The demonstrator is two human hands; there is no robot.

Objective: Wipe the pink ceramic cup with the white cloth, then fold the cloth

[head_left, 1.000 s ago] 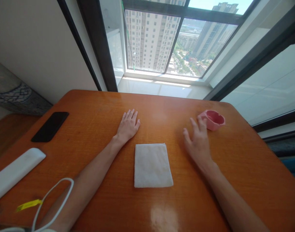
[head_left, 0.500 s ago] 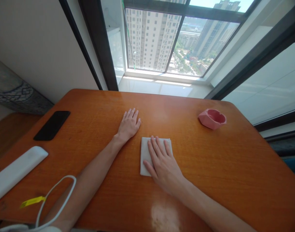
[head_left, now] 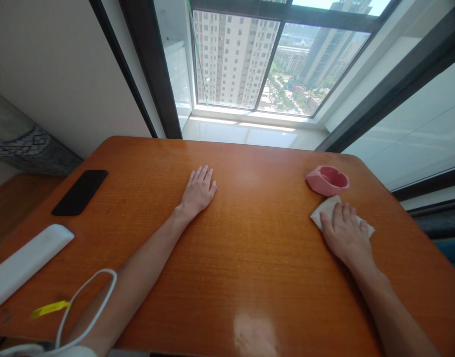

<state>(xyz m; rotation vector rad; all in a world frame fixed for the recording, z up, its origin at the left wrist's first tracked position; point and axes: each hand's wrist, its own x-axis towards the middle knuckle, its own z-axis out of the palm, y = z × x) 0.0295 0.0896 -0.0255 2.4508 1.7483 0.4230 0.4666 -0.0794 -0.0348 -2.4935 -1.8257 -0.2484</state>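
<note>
My right hand [head_left: 347, 235] lies flat on a folded white cloth [head_left: 324, 210] and presses it against the wooden table [head_left: 227, 248]. Its fingers are stretched out over the cloth rather than wrapped round it. One corner of the cloth pokes out close to the near side of a pink faceted bowl [head_left: 320, 182]; whether they touch I cannot tell. My left hand [head_left: 198, 191] rests palm down on the bare wood, left of the middle, fingers spread, holding nothing.
A black phone-like slab [head_left: 80, 192] lies at the table's left. Nearer stands a long white object [head_left: 30, 265]. A white cable [head_left: 89, 332] with a yellow tag [head_left: 50, 309] loops over my left forearm. A window [head_left: 234, 59] is beyond the far edge.
My right hand has slid to the right with the cloth under it, from the table's middle to just before the pink bowl. The cloth has turned. My left hand stays put.
</note>
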